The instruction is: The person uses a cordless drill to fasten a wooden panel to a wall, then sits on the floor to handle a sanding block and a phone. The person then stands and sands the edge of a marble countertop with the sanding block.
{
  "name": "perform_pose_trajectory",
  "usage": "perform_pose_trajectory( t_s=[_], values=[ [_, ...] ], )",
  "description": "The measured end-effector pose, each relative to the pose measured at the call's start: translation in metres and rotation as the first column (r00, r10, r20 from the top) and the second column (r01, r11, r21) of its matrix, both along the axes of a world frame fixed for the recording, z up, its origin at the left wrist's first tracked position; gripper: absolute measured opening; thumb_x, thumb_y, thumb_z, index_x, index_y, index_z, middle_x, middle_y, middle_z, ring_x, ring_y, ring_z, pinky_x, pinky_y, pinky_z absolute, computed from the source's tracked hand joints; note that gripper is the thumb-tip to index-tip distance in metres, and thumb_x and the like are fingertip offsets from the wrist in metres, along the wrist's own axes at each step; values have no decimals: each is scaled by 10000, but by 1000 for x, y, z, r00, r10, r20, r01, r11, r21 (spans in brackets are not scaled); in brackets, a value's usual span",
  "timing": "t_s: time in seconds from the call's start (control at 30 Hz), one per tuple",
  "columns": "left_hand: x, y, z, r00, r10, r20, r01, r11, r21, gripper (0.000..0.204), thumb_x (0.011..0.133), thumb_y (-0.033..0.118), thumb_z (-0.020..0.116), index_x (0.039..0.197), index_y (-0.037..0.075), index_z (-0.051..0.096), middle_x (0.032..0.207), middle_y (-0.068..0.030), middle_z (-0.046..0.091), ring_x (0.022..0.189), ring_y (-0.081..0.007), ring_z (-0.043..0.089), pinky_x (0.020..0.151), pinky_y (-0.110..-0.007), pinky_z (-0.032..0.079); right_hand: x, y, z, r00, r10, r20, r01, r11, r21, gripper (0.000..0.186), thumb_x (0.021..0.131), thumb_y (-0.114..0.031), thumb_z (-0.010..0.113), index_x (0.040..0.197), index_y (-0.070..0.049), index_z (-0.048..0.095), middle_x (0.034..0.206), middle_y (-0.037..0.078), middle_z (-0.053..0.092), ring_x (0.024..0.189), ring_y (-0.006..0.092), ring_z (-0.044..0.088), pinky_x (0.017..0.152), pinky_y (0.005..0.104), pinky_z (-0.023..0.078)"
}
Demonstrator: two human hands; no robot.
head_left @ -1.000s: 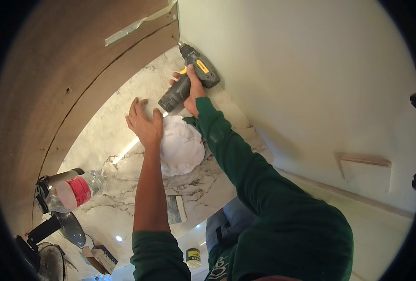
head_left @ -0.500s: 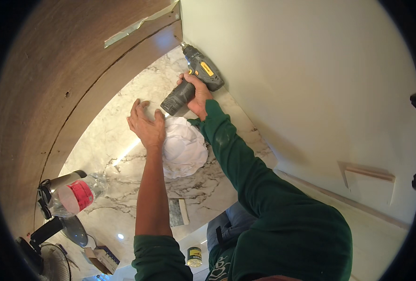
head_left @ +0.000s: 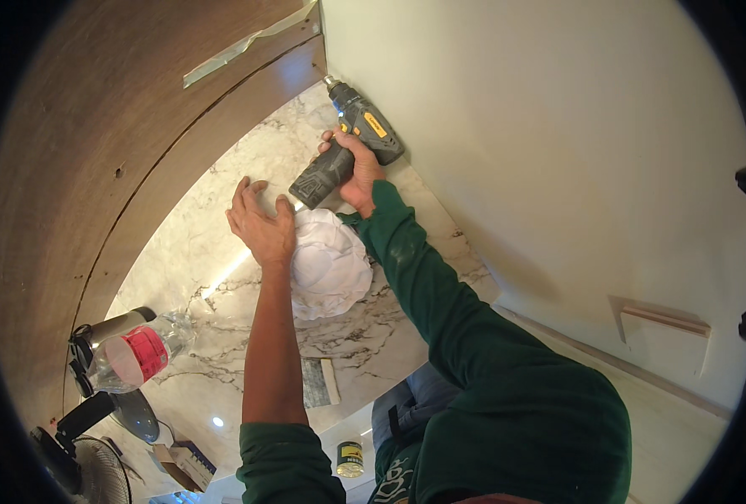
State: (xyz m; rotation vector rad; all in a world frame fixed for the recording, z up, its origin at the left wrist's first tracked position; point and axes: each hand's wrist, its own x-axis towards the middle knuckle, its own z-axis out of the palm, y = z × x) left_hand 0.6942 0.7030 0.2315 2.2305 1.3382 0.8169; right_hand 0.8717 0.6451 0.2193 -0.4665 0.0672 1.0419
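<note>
Holding drill (head_left: 371, 126), right hand (head_left: 361, 175) partly hidden; drill's far tip unclear.

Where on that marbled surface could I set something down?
Bare marbled surface shows between the left forearm, clear bottle and curved brown panel; a smaller patch lies between the crumpled white thing, right sleeve and grey slab. It's crowded lower left, with bottle, fan and box, and around the right hand holding the drill.

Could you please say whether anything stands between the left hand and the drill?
Nothing visible does: only marbled surface shows between the left hand and the drill, which the right hand grips; the crumpled white item lies nearer the wearer.
</note>
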Motion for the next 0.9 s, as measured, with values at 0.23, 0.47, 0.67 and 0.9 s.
perform_pose_trajectory(
  t_s=[0.23,0.47,0.67,0.9],
  values=[
    [2,-1,3,1000,9,-9,-9,1000,-6,398,819,214,687,1194,103,616,1476,-134,529,1408,-319,446,1245,-548,163,0,-3,1,1000,24,-20,-23,1000,15,210,941,-111,690,1113,-108,570,1051,65,609,924,192,613,869,461,550],
    [4,1,2,1000,4,2,-4,1000,-3,386,818,207,698,1181,98,630,1469,-142,535,1401,-327,454,1240,-540,173,-1,-6,2,999,38,-32,-40,998,-42,154,958,-80,658,1088,-120,587,1053,53,609,923,184,604,857,437,551],
    [4,2,4,1000,-2,23,2,1000,-21,388,812,206,707,1175,93,632,1473,-153,533,1397,-336,454,1233,-541,182,-4,-7,3,999,28,17,-28,999,-18,139,963,-83,660,1071,-137,592,1057,41,605,936,176,596,857,421,547],
    [1,2,0,999,-14,40,13,1000,11,385,812,214,708,1170,94,630,1481,-143,523,1402,-326,446,1233,-548,165,-3,-12,1,997,60,55,-62,997,39,199,951,-67,649,1133,-129,594,1121,47,594,970,168,591,907,411,528]
  ],
)
